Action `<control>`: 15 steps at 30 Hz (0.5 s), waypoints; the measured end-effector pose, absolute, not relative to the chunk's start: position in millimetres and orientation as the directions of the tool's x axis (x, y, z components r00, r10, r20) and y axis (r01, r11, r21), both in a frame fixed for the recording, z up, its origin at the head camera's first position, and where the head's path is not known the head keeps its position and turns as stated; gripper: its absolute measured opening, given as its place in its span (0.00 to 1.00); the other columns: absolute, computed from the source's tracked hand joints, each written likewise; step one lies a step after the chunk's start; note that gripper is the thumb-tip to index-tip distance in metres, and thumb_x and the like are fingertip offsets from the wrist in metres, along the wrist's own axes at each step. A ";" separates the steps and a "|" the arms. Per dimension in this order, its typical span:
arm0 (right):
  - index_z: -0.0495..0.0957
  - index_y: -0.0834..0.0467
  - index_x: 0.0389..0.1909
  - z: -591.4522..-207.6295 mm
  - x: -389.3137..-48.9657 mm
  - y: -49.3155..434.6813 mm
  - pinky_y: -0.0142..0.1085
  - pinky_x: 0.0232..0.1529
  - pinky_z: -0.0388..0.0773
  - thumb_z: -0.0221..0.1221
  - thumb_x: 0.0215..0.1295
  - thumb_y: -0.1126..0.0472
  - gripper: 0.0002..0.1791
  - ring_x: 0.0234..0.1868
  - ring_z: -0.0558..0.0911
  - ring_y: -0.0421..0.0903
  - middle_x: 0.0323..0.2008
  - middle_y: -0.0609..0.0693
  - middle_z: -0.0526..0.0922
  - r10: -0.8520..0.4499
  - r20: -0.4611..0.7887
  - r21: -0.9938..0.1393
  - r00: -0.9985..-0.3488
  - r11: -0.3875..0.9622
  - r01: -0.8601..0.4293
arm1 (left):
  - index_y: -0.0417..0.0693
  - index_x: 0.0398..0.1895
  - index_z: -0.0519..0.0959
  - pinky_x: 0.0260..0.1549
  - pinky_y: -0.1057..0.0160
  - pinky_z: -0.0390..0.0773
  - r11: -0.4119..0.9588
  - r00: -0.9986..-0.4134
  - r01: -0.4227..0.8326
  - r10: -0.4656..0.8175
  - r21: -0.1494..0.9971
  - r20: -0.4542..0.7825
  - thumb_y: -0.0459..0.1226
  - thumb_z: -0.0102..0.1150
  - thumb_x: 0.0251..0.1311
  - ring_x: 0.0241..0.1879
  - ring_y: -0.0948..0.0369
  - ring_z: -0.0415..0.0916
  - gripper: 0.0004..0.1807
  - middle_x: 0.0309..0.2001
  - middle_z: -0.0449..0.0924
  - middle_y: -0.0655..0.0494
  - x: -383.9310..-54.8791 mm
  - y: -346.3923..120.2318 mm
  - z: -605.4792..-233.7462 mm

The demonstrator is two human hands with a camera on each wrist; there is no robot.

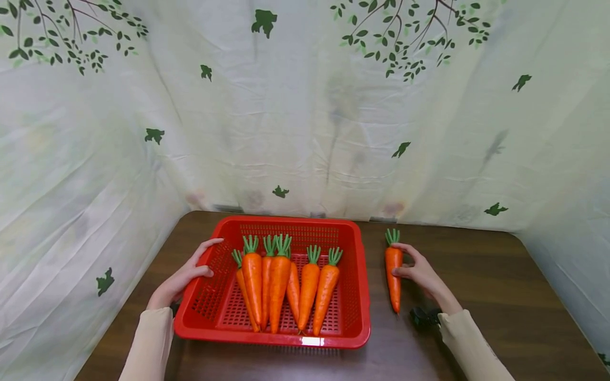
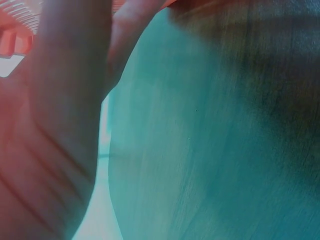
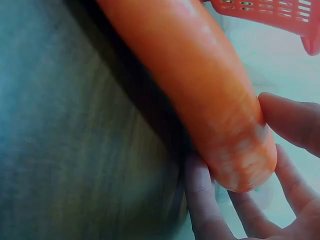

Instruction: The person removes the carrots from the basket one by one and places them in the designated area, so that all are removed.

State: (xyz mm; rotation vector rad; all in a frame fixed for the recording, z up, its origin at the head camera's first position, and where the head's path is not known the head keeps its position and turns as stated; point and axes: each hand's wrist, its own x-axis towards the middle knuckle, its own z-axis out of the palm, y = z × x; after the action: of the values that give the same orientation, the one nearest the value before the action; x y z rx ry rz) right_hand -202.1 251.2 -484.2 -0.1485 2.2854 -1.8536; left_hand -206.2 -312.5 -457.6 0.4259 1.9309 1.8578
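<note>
A red plastic basket (image 1: 267, 339) with perforated walls stands on the table, and several orange carrots (image 1: 278, 280) with green tops lie in it side by side. At its left rim, my left hand (image 1: 181, 278) grips the basket, the thumb over the edge. To the right of the basket, my right hand (image 1: 425, 275) pinches a single carrot (image 1: 393, 275) near its leafy end, between thumb and fingers. Close up in the right wrist view, the fingertips surround the thick end of that carrot (image 3: 200, 90). Whether it touches the table cannot be told. The left wrist view shows mostly palm (image 2: 65, 125).
A dark brown wooden table (image 1: 486, 286) extends to both sides of the basket. White curtain-like sheeting (image 1: 305, 132) printed with leaves and branches hangs behind it and at the sides. A black device (image 1: 424, 317) is strapped at the right wrist.
</note>
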 end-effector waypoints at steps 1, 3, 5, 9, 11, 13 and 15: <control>0.57 0.67 0.68 -484.2 -203.3 251.0 0.37 0.39 0.79 0.59 0.58 0.73 0.36 0.41 0.81 0.56 0.65 0.68 0.54 -0.202 -0.087 -0.974 -0.975 0.221 0.041 | 0.60 0.73 0.47 0.42 0.44 0.77 0.054 -0.861 -0.073 0.500 0.996 -0.090 0.25 0.44 0.59 0.52 0.42 0.69 0.40 0.66 0.44 0.31 -206.0 -312.5 -457.8; 0.58 0.67 0.67 -484.5 -206.2 250.7 0.37 0.39 0.79 0.59 0.58 0.74 0.36 0.40 0.81 0.56 0.64 0.69 0.55 -0.208 -0.088 -0.971 -0.974 0.238 0.037 | 0.60 0.73 0.46 0.42 0.43 0.77 0.048 -0.859 -0.076 0.503 0.996 -0.090 0.25 0.44 0.59 0.53 0.41 0.68 0.40 0.66 0.43 0.31 -205.5 -312.3 -457.7; 0.58 0.67 0.67 -484.8 -209.3 250.4 0.37 0.39 0.79 0.59 0.58 0.74 0.35 0.39 0.81 0.55 0.63 0.69 0.56 -0.210 -0.097 -0.968 -0.973 0.249 0.043 | 0.60 0.73 0.46 0.42 0.43 0.77 0.049 -0.859 -0.077 0.504 0.996 -0.091 0.25 0.45 0.59 0.53 0.40 0.68 0.40 0.66 0.43 0.31 -205.0 -312.1 -457.7; 0.57 0.68 0.68 -484.4 -214.7 249.4 0.37 0.40 0.79 0.57 0.58 0.74 0.36 0.36 0.81 0.52 0.60 0.69 0.57 -0.220 -0.114 -0.963 -0.969 0.264 0.053 | 0.59 0.73 0.45 0.42 0.43 0.77 0.055 -0.860 -0.071 0.503 0.996 -0.089 0.26 0.45 0.59 0.54 0.40 0.66 0.41 0.66 0.43 0.32 -204.2 -311.4 -457.3; 0.56 0.68 0.68 -483.9 -216.1 249.0 0.38 0.40 0.80 0.57 0.58 0.74 0.36 0.35 0.81 0.51 0.60 0.69 0.58 -0.228 -0.119 -0.962 -0.966 0.266 0.056 | 0.58 0.73 0.45 0.42 0.43 0.77 0.056 -0.861 -0.069 0.501 0.996 -0.088 0.26 0.45 0.59 0.54 0.40 0.66 0.41 0.66 0.43 0.32 -204.3 -311.3 -457.2; 0.55 0.68 0.68 -482.9 -216.7 248.8 0.39 0.40 0.79 0.57 0.59 0.74 0.36 0.35 0.81 0.52 0.60 0.69 0.57 -0.237 -0.118 -0.963 -0.964 0.265 0.053 | 0.58 0.73 0.45 0.43 0.43 0.77 0.055 -0.860 -0.067 0.502 0.996 -0.085 0.26 0.45 0.59 0.54 0.41 0.66 0.41 0.66 0.43 0.32 -204.5 -311.3 -457.0; 0.55 0.68 0.68 -482.4 -216.9 248.6 0.40 0.41 0.79 0.57 0.59 0.74 0.36 0.36 0.81 0.52 0.61 0.69 0.57 -0.236 -0.119 -0.963 -0.964 0.263 0.054 | 0.58 0.73 0.45 0.43 0.43 0.77 0.054 -0.860 -0.065 0.503 0.996 -0.083 0.26 0.45 0.59 0.54 0.41 0.66 0.41 0.66 0.44 0.32 -204.8 -311.6 -457.0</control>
State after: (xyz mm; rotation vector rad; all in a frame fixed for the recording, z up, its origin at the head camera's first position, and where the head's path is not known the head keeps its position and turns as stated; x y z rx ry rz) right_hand -216.9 248.6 -482.4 -0.1691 2.2950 -1.7662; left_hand -204.8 -311.6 -457.0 0.4378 1.9287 1.8590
